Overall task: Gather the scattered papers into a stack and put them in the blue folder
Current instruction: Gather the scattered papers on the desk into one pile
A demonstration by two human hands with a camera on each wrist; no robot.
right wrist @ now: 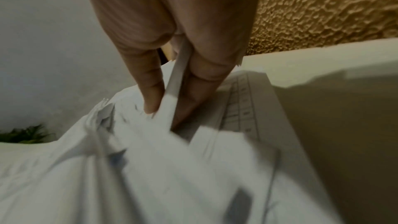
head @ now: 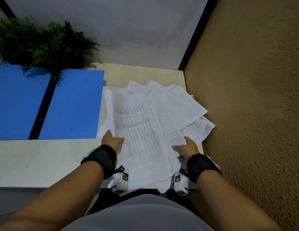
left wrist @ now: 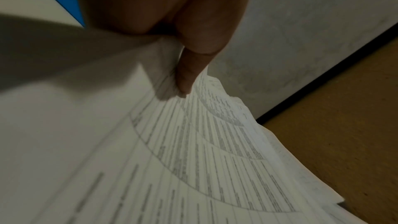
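A loose fan of printed white papers (head: pixel 145 127) lies on the right part of the table, its near ends over the front edge. My left hand (head: pixel 112 141) grips the left side of the papers (left wrist: pixel 193 151), thumb on top. My right hand (head: pixel 186 147) pinches the right side of the papers (right wrist: pixel 150 159) between thumb and fingers (right wrist: pixel 150 98). The blue folder (head: pixel 45 104) lies open and flat on the left of the table, apart from the papers.
A green fern plant (head: pixel 42 45) stands behind the folder, its fronds hanging over it. A rough tan wall (head: pixel 253 97) runs close along the table's right side. A white panel (head: pixel 112 30) backs the pale table (head: pixel 36 160).
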